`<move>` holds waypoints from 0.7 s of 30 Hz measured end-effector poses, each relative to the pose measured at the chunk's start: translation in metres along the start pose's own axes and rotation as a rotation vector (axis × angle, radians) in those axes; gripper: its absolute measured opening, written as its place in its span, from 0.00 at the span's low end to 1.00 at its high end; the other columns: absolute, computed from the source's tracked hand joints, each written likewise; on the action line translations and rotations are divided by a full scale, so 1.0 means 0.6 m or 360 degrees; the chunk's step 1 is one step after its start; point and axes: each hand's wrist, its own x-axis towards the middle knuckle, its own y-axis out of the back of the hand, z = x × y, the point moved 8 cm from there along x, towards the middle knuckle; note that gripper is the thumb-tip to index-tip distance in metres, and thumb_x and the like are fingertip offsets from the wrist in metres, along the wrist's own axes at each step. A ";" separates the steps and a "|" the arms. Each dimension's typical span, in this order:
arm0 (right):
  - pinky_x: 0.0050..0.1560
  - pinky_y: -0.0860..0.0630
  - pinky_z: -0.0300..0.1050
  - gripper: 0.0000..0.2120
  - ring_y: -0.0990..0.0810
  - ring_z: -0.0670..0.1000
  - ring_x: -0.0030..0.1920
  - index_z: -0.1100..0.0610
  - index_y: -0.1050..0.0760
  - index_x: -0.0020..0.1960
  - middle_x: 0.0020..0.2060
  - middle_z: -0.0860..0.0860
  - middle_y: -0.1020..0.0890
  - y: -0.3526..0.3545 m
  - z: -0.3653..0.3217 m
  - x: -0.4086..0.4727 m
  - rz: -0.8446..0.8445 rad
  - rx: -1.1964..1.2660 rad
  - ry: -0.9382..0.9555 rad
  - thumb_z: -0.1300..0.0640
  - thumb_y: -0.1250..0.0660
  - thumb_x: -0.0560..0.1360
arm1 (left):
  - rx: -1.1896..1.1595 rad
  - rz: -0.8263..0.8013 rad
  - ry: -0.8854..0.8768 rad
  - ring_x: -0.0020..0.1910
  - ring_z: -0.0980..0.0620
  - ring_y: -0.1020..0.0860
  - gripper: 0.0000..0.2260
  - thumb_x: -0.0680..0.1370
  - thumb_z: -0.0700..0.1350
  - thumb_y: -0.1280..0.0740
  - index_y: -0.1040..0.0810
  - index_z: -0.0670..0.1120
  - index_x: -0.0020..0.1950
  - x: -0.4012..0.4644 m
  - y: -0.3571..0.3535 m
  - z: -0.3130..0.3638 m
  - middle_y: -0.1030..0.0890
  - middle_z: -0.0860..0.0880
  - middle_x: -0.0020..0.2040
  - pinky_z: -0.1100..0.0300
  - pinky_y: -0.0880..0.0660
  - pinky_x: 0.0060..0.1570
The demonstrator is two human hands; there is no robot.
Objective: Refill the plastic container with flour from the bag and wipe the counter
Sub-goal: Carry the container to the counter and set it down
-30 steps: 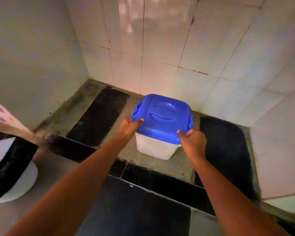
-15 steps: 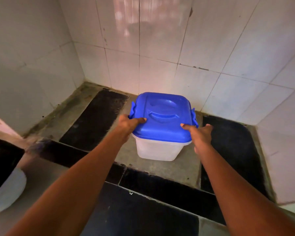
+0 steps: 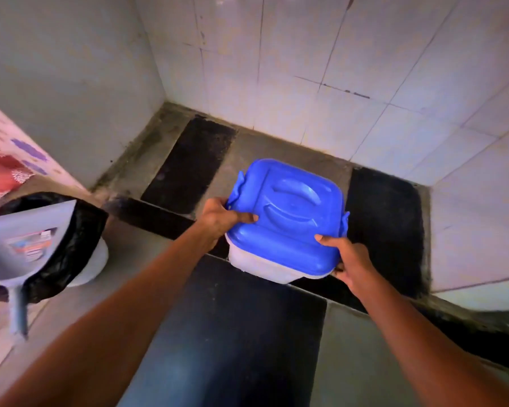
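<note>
A square plastic container [image 3: 259, 264] with translucent white walls and a blue clip-on lid [image 3: 288, 212] is held over the dark counter [image 3: 241, 333], tilted a little toward me. My left hand [image 3: 218, 220] grips its left side, thumb on the lid. Gripping the near right corner is my right hand [image 3: 350, 259], its thumb on the lid edge and fingers under the rim. The lid is on, so the contents are hidden.
White tiled walls [image 3: 321, 69] close in the corner behind and to the right. At the left stands a grey dustpan [image 3: 27, 239] in a black-lined bin [image 3: 71, 239], with a red and white patterned bag [image 3: 0, 168] behind it.
Both hands have pulled the container from the back corner toward me and lifted it over the black strip. The view has swung left, showing the bin and dustpan.
</note>
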 end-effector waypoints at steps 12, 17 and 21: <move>0.29 0.40 0.40 0.26 0.38 0.49 0.26 0.53 0.29 0.37 0.31 0.54 0.30 0.063 -0.142 -0.600 -0.0056 -0.0222 -0.0144 0.48 0.14 0.53 | 0.0065 -0.0072 0.0130 0.37 0.64 0.19 0.21 0.64 0.38 0.17 0.19 0.45 0.54 -0.517 0.206 0.221 0.18 0.56 0.43 0.73 0.23 0.37; 0.33 0.25 0.41 0.13 0.22 0.46 0.30 0.55 0.20 0.39 0.30 0.46 0.19 0.076 -0.278 -0.837 -0.0070 -0.0298 0.0038 0.56 0.16 0.63 | 0.0069 -0.0057 0.0054 0.40 0.56 0.19 0.18 0.64 0.40 0.17 0.19 0.48 0.50 -0.711 0.292 0.372 0.17 0.54 0.43 0.69 0.21 0.40; 0.37 0.24 0.44 0.22 0.21 0.47 0.34 0.65 0.20 0.41 0.34 0.49 0.19 0.089 -0.360 -0.961 -0.0129 -0.0283 0.0113 0.50 0.16 0.63 | 0.0055 -0.0048 -0.0019 0.43 0.54 0.16 0.19 0.63 0.42 0.16 0.15 0.44 0.52 -0.832 0.359 0.489 0.14 0.53 0.44 0.65 0.20 0.41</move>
